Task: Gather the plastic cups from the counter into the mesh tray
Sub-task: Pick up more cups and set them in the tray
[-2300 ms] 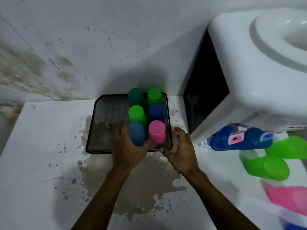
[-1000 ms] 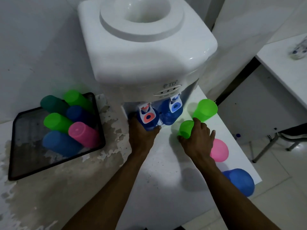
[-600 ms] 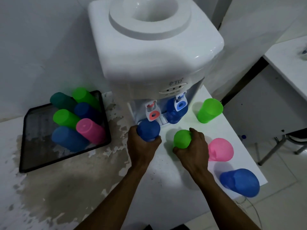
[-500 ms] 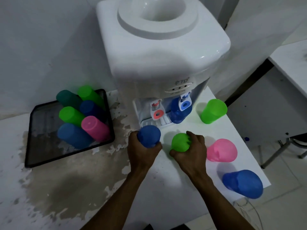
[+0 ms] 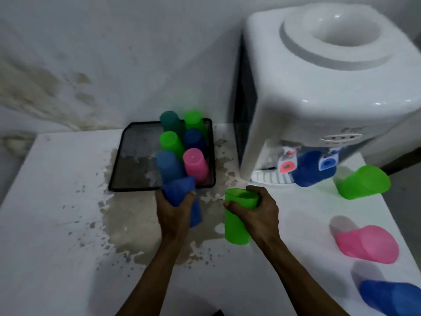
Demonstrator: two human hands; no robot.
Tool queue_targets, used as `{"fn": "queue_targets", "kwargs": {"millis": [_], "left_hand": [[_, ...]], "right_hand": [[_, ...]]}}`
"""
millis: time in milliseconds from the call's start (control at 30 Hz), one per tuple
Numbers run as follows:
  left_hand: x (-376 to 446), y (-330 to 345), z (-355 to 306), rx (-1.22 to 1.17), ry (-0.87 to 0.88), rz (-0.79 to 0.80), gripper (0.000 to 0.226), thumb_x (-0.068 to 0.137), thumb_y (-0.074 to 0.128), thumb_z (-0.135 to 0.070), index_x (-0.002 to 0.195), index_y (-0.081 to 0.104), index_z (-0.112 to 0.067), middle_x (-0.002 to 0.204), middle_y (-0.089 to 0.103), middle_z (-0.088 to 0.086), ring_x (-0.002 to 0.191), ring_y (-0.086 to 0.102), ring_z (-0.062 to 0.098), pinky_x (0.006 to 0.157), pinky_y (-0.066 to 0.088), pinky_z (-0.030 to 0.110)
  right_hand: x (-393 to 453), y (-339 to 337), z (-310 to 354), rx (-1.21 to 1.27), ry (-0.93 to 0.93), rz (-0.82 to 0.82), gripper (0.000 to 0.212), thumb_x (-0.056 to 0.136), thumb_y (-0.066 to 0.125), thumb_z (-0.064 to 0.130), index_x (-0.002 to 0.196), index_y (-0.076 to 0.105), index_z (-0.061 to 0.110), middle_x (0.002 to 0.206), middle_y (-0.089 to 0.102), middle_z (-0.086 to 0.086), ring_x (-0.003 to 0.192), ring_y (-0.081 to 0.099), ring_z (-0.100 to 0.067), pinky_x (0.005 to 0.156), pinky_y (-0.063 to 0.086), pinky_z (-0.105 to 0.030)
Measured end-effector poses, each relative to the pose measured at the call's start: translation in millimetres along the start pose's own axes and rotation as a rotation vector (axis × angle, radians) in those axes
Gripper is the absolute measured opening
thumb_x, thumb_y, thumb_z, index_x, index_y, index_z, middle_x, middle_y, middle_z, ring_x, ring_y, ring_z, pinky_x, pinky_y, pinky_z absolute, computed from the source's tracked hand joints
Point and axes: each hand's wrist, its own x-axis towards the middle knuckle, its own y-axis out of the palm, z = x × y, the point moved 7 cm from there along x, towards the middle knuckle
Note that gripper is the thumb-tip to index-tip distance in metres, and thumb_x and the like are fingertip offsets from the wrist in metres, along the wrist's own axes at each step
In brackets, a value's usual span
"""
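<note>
The black mesh tray (image 5: 134, 156) lies on the white counter (image 5: 57, 201) against the wall, with several upturned cups in its right half, among them a pink one (image 5: 196, 164) and a blue one (image 5: 168, 165). My left hand (image 5: 175, 208) grips a blue cup (image 5: 180, 192) just in front of the tray's near edge. My right hand (image 5: 255, 208) holds a green cup (image 5: 235, 224) by its rim, above the counter to the right of the tray. Three more cups lie on the counter's right side: green (image 5: 362, 183), pink (image 5: 366, 245) and blue (image 5: 391, 297).
A white water dispenser (image 5: 319, 87) stands right of the tray, with red and blue taps; a dark blue cup (image 5: 312, 169) sits under them. The counter's paint is peeled in a brown patch (image 5: 127, 220) before the tray. The counter ends at the right.
Both hands lifted a cup from in front of the dispenser and carried it left toward the tray; the view swung left with them.
</note>
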Motion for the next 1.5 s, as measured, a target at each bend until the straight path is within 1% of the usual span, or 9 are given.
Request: {"fn": "queue_targets", "kwargs": {"millis": [167,300,400,567,767,1133,1233,1367,1500], "left_hand": [[40,-60,11,-0.300,-0.344,-0.149,0.063,0.083,0.060,-0.049,0.134,0.046,-0.016,0.131,0.055,0.013,0.108,0.059,0.033,0.085,0.051,0.049],[64,-80,5,-0.372,-0.503,-0.019,0.045,0.084,0.060,-0.043,0.117,0.056,-0.013,0.109,0.060,0.014,0.076,0.062,0.030,0.048,0.052,0.035],[83,-93,4,-0.207,-0.544,0.018,0.036,0.079,0.067,-0.031,0.111,0.054,-0.018,0.108,0.058,0.011,0.078,0.060,0.028,0.049,0.049,0.032],[119,-106,-14,0.321,-0.217,-0.009,0.064,0.072,0.076,-0.037,0.116,0.038,-0.011,0.105,0.050,0.005,0.079,0.054,0.019,0.057,0.042,0.028],[150,-95,-35,0.586,0.080,-0.020,0.068,0.055,0.085,-0.030,0.112,0.055,-0.008,0.103,0.058,0.007,0.087,0.056,0.022,0.066,0.047,0.029],[178,-63,-26,0.712,0.132,0.122,0.065,0.053,0.087,-0.022,0.106,0.055,-0.003,0.112,0.054,0.021,0.086,0.049,0.021,0.065,0.036,0.026],[178,-58,-26,0.773,0.155,0.165,0.074,0.052,0.089,-0.026,0.112,0.054,-0.001,0.116,0.052,0.022,0.096,0.053,0.030,0.071,0.041,0.029],[174,-74,-36,0.743,0.118,0.138,0.099,0.049,0.089,-0.033,0.132,0.040,-0.009,0.126,0.046,0.017,0.110,0.051,0.033,0.086,0.051,0.044],[154,-106,-83,0.405,0.312,-0.029,0.067,0.063,0.078,-0.034,0.122,0.051,-0.018,0.109,0.056,0.004,0.097,0.056,0.018,0.080,0.054,0.036]], "right_hand": [[-2,61,33,0.097,0.034,0.194,0.085,0.054,0.072,0.065,0.129,0.048,0.031,0.117,0.063,-0.001,0.098,0.063,-0.015,0.087,0.055,-0.043],[-2,102,69,0.114,-0.002,0.342,0.092,0.064,0.072,0.050,0.142,0.025,0.036,0.133,0.051,-0.003,0.108,0.060,-0.024,0.093,0.052,-0.050],[2,129,101,0.068,-0.065,0.426,0.095,0.058,0.072,0.032,0.138,0.022,0.032,0.128,0.046,-0.005,0.105,0.057,-0.025,0.088,0.053,-0.051],[19,148,139,0.009,-0.146,0.379,0.084,0.059,0.084,0.018,0.123,0.028,0.020,0.124,0.045,-0.012,0.106,0.056,-0.028,0.089,0.052,-0.050],[43,153,146,0.014,-0.097,0.334,0.071,0.058,0.088,0.029,0.112,0.043,0.021,0.110,0.060,-0.004,0.094,0.063,-0.020,0.080,0.056,-0.043],[53,158,137,0.152,-0.063,0.358,0.075,0.065,0.085,0.017,0.124,0.044,0.039,0.112,0.064,0.000,0.093,0.068,-0.018,0.074,0.060,-0.041],[54,161,138,0.204,-0.057,0.348,0.071,0.066,0.084,0.013,0.124,0.048,0.031,0.111,0.065,-0.002,0.089,0.069,-0.013,0.073,0.060,-0.037],[52,169,141,0.272,-0.026,0.346,0.075,0.059,0.087,0.023,0.123,0.049,0.027,0.107,0.068,-0.001,0.092,0.070,-0.018,0.076,0.059,-0.050],[44,185,147,0.383,-0.003,0.342,0.083,0.053,0.087,0.030,0.125,0.046,0.025,0.110,0.068,-0.004,0.098,0.069,-0.024,0.082,0.056,-0.056]]}}
